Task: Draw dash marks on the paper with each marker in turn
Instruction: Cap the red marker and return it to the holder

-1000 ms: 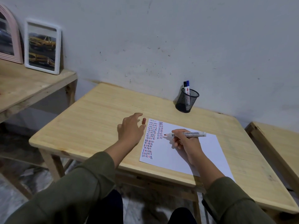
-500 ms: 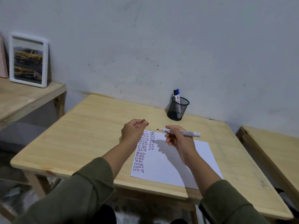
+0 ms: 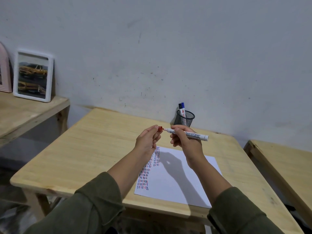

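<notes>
Above paper (image 3: pixel 175 179), uncapped marker (image 3: pixel 189 133).

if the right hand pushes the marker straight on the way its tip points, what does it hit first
Most likely the red cap pinched in the left hand; the marker in the right hand aims at it.

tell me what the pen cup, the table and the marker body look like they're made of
Pen cup: black wire mesh, likely metal; you can see through its wall. Table: pale, seemingly unvarnished wood, with visible grain and plank seams. Marker in the right hand: smooth white body with printed lettering, probably plastic, though metal can't be ruled out. The red cap in the left hand looks like plastic.
</notes>
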Tool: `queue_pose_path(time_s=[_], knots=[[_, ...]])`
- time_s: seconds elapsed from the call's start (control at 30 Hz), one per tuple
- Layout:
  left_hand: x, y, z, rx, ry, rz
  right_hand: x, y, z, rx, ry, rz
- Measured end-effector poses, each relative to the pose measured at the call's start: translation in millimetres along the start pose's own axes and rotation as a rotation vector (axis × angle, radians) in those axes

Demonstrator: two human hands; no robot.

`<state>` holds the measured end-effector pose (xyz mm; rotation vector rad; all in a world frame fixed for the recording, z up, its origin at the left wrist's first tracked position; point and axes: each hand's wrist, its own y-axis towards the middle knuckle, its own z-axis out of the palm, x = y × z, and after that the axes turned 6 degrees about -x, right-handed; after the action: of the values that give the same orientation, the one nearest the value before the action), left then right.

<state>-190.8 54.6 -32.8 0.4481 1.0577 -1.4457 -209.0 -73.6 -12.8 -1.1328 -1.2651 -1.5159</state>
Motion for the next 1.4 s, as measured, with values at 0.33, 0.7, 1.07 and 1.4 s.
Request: queue_pose_path(time_s=[0.33,0.7,1.07,1.4], knots=[[-4,-17,12,0.054,0.134,-0.034,9,-2,-9,0.116,-0.148,-0.086],[-5,-17,27,0.058,-0.028,-0.022,11,-3,-4,0.031,0.100,0.041],[-31,12,47,0.077,0.046,0.018,18,20,-46,0.477,0.226,0.221],[-37,84,104,0.073,0.624,0.279,14,114,-68,0.131,-0.129,0.039]])
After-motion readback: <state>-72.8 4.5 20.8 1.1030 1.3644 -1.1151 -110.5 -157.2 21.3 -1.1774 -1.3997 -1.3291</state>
